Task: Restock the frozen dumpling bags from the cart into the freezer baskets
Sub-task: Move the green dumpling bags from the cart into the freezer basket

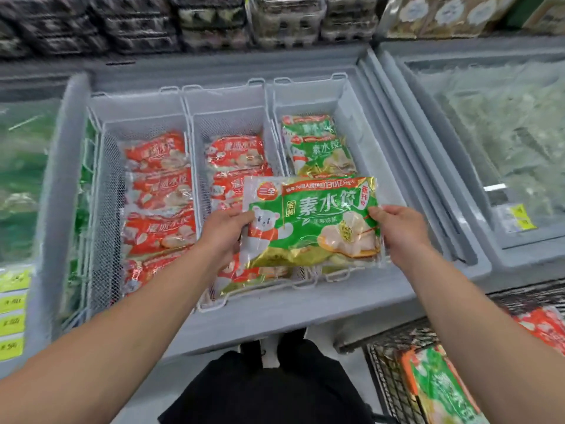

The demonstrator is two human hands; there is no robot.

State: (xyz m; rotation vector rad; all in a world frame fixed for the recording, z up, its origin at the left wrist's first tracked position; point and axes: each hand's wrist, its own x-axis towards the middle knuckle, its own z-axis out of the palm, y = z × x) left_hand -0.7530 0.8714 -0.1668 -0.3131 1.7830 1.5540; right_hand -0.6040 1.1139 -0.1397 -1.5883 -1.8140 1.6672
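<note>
A green dumpling bag (315,221) with a white bear on it hangs flat above the front of the right freezer basket (342,96). My left hand (221,232) grips its left edge and my right hand (397,229) grips its right edge. Deeper in that right basket lie two more green bags (318,148). The middle basket (226,99) holds red bags (235,153), and the left basket (137,108) holds several red bags (159,191). The wire cart (394,381) at the bottom right carries a green bag (440,390) and a red bag (544,327).
The grey freezer rim (275,319) runs in front of me. A closed glass-lid freezer (501,142) stands to the right, another with green packs (21,179) to the left. Yellow price tags (12,313) line the left front. Stacked trays (214,22) fill the shelf behind.
</note>
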